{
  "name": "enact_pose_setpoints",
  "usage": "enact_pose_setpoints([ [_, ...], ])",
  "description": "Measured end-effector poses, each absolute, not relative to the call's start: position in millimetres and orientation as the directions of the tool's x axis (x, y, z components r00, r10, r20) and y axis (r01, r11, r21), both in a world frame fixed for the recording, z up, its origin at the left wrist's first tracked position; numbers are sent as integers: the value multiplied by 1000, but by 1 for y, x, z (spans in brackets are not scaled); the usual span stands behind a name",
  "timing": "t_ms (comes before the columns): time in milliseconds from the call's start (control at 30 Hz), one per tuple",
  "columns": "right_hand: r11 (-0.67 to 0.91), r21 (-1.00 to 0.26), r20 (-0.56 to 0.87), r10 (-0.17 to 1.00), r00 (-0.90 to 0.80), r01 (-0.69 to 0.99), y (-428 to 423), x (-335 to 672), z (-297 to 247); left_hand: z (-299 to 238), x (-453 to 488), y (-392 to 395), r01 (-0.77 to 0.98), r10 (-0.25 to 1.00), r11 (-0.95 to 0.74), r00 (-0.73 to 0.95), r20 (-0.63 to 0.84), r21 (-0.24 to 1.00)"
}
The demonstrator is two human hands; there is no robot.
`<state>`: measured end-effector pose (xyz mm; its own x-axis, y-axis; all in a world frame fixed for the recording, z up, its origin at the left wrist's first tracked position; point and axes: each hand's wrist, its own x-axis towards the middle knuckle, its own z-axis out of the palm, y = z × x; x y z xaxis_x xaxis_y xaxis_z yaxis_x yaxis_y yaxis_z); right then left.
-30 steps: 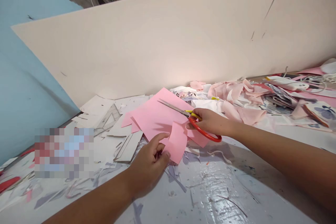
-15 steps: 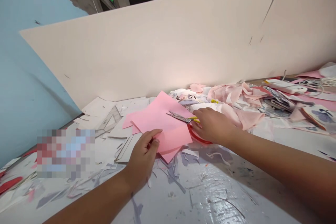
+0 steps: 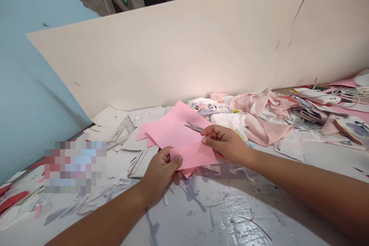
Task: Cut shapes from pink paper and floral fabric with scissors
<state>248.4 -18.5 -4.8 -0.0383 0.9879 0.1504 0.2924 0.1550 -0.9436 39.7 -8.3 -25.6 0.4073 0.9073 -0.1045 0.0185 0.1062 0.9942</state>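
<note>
- The pink paper (image 3: pixel 175 134) is a loose stack of sheets with uneven cut edges, lying tilted across white paper scraps, with a smaller pink piece (image 3: pixel 193 155) on top nearest the person.
- The left hand (image 3: pixel 160 173) pinches the near edge of the pink paper, thumb on top and fingers tucked below.
- The right hand (image 3: pixel 225 142) is curled at the paper's right edge, its fingertips (image 3: pixel 206 140) resting on the smaller pink piece. Whether it is pinching the paper cannot be told.
- The steel blades of the scissors (image 3: pixel 193 127) lie over the pink paper just beyond the right fingertips, nearly closed. Their handles are mostly hidden under the right hand, so the grip on them cannot be told.
- To the left of the paper, a clear plastic set square (image 3: pixel 122 132) lies among the white paper scraps (image 3: pixel 109 119).
- Beyond the right hand, crumpled pink fabric (image 3: pixel 265 117) is heaped against a cream board (image 3: pixel 173 54), which runs along the far side of the table.
- Farther right lies a floral scrap (image 3: pixel 353 128).
- Toward the person, the glossy, paint-stained tabletop (image 3: pixel 230 215) lies open with only thin scraps on it.
- A pixelated patch (image 3: pixel 75 167) hides part of the left side.
</note>
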Motion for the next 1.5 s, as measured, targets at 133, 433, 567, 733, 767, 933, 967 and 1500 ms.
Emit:
enact_pose_setpoints([
  [133,163,-648,287,957,40,744,-9,267,5,-29,38,-3,0,939,9,345,-9,1000],
  [433,113,-410,88,993,-84,905,-1,285,-2,-26,36,5,-30,969,-12,246,19,999],
  [567,184,-578,207,975,-75,795,-12,266,5,-24,38,0,-30,969,-7,248,15,1000],
  [733,98,-994,89,985,-145,55,-26,236,2,-24,40,-17,-82,940,9,341,20,997],
  [767,68,-997,73,988,-133,-42,-27,234,2,-25,40,-20,-100,924,1,380,37,995],
  [933,-103,-958,-59,984,-170,-266,-24,239,5,-30,33,-21,18,933,-184,317,169,983],
  [967,-128,-964,-83,977,-194,-231,-23,240,4,-30,33,-20,90,928,-250,306,212,964],
  [1500,20,-999,24,992,-121,-37,-53,206,-5,-23,37,-21,338,788,-586,448,422,736],
])
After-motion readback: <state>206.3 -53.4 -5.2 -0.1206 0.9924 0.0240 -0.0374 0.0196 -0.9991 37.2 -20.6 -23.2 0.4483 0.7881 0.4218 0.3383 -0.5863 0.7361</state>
